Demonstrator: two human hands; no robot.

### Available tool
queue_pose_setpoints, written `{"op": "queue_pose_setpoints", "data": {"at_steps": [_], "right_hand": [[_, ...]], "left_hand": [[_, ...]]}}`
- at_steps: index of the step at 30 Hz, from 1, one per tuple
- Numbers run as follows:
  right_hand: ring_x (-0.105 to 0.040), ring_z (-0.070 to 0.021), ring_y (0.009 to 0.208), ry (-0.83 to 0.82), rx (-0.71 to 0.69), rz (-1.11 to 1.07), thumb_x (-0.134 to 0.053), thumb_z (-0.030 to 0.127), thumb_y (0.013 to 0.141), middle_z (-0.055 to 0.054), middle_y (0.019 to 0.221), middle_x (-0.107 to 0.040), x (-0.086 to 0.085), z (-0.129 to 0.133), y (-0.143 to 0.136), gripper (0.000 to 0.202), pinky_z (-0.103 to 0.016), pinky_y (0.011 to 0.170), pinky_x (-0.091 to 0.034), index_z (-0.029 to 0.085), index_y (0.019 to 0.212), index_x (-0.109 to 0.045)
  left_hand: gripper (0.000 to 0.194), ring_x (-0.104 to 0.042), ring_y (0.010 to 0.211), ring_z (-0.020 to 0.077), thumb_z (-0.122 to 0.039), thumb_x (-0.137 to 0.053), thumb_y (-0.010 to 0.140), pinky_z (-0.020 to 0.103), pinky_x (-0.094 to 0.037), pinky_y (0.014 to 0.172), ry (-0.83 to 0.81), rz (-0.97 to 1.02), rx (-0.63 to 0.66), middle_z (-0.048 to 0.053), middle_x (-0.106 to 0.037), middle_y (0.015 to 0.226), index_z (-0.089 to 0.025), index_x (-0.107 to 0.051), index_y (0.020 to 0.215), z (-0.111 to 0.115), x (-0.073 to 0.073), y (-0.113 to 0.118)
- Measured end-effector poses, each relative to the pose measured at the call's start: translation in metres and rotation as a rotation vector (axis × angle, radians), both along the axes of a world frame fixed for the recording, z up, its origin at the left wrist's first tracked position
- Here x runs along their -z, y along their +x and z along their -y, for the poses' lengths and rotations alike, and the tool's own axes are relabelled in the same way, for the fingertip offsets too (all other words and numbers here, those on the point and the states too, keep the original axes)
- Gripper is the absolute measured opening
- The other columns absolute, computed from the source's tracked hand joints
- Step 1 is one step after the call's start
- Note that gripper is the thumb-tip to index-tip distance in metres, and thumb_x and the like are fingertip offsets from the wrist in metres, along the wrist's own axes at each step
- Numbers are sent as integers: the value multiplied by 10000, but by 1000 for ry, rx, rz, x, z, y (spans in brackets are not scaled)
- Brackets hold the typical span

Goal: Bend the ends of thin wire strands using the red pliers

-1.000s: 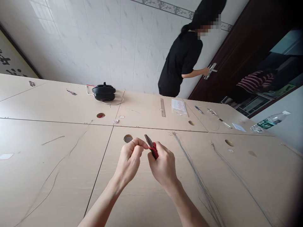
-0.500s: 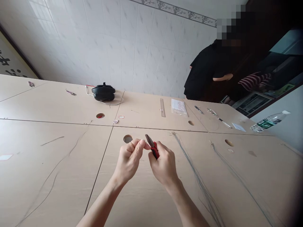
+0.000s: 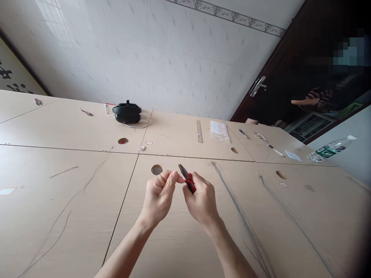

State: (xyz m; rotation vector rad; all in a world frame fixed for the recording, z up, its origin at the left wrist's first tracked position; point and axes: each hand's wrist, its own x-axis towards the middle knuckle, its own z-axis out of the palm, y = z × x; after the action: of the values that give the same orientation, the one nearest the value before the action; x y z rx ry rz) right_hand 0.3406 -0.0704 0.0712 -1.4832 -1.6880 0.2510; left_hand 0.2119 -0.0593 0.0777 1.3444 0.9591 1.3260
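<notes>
Over the middle of the table, my right hand is wrapped round a pair of pliers with red and black handles. Their dark jaws point up and to the left, and they look shut. My left hand is closed in a pinch just left of the jaws, its fingertips close to the pliers. What it pinches is too small to make out. To the right of my hands lies a bundle of thin grey wires, with a second wire bundle further right.
Loose wires lie on the left. Farther back are a black case with a white cable, a ruler, a plastic packet, a pen and a water bottle. A hole opens beyond my left hand. A person stands by the dark door.
The person in black at the back has moved right, uncovering the door handle. My hands and the pliers are almost where they were.
</notes>
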Motion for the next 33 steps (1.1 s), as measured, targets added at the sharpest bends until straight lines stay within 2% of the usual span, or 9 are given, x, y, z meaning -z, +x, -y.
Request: {"op": "queue_pose_setpoints", "data": {"at_steps": [9,33], "right_hand": [[-324,-122,497,4,-12,-2,-433,130,751,61,562,-372,3,-2,2,142,-229,492,-276,233,679,-368],[-328,-123,496,-60,-23,-28,-436,147,760,60,562,-381,4,-6,4,142,-236,499,-271,234,674,-365]], "left_hand": [[410,-164,437,70,-505,-551,914,236,-144,410,40,9,-2,-92,-202,488,-171,-615,685,-1,-1,-1],[438,-159,457,74,-553,-547,901,249,-142,435,-19,-7,20,-91,-199,505,-168,-602,697,-2,3,-1]]}}
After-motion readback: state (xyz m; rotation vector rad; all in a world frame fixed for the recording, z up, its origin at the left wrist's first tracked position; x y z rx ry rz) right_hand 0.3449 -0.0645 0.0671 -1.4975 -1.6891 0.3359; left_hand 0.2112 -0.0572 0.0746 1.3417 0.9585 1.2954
